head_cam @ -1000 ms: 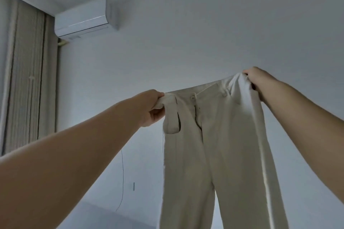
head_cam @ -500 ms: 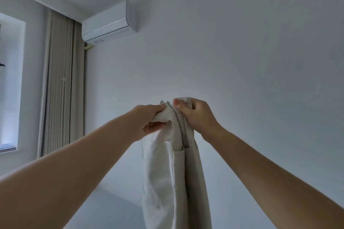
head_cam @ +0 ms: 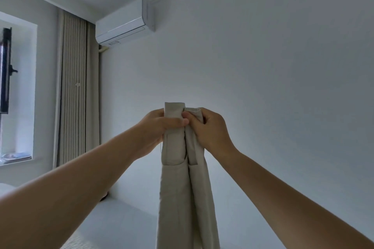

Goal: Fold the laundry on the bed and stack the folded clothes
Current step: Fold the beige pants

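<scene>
Person's arms enter from 7 and 5 o'clock and meet just below frame centre. Left hand (head_cam: 159, 127) grips the waistband of the beige trousers (head_cam: 186, 188), thumb laid across the front. Right hand (head_cam: 206, 125) pinches the other waistband end, fingers curled round the cloth; the two hands touch. A second ago the hands were well apart with the waistband stretched flat between them. Now the two halves are brought together, so the trousers hang doubled lengthwise, one leg against the other, running down to 6 o'clock and out of frame.

Judgement: the lengthwise fold is made in the air. The cross folds and the stacking are not yet done, and the garment likely goes down on the bed next.

Bed (head_cam: 125, 218): pale sheet at 7 to 6 o'clock, below the trousers. A ribbed pale fabric shows at the bottom edge near 7 o'clock, possibly bedding or other laundry; too little is visible to tell.

Room: plain wall behind. Air conditioner (head_cam: 123, 23) at 11 o'clock. Beige curtain (head_cam: 77, 95) at 9 to 10 o'clock. Window recess (head_cam: 22, 87) at 9 o'clock, with a dark fitting at the frame's left edge.
</scene>
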